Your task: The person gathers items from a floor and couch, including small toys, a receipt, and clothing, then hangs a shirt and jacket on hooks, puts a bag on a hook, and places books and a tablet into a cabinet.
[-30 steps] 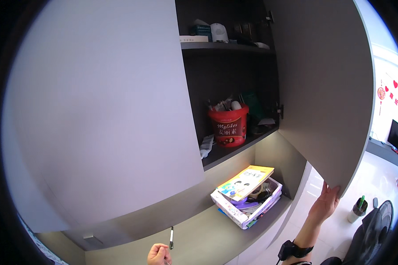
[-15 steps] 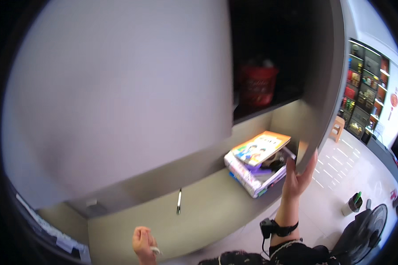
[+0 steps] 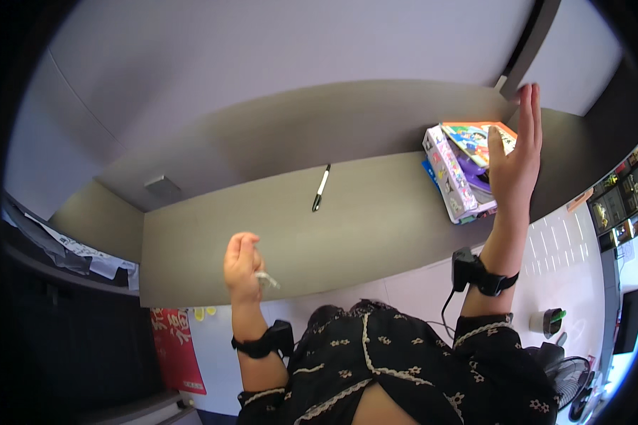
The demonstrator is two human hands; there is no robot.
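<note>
My right hand (image 3: 516,159) is raised with its fingers stretched out, the tips at the lower edge of a grey cabinet door (image 3: 578,60). That door stands slightly ajar, with a narrow dark gap along its left side. My left hand (image 3: 242,269) is closed over the front of the desk (image 3: 376,205); a small white strip (image 3: 267,279), perhaps cord or tissue, pokes out of it. A black-and-white pen (image 3: 322,188) lies on the desk between my hands. Behind my right hand, a patterned white box (image 3: 450,173) holds purple items, with an orange-edged book (image 3: 475,136) on top.
A small grey box (image 3: 162,186) is fixed to the back panel. Papers and cloth (image 3: 85,248) fill a shelf at the left, above a red poster (image 3: 179,350). A fan (image 3: 571,379) and a pot with something green (image 3: 547,322) stand on the floor at right.
The cabinet door on the right has swung from wide open to nearly closed, hiding the red bucket inside. My right hand has gone from gripping its edge to flat fingers. The view has tilted down.
</note>
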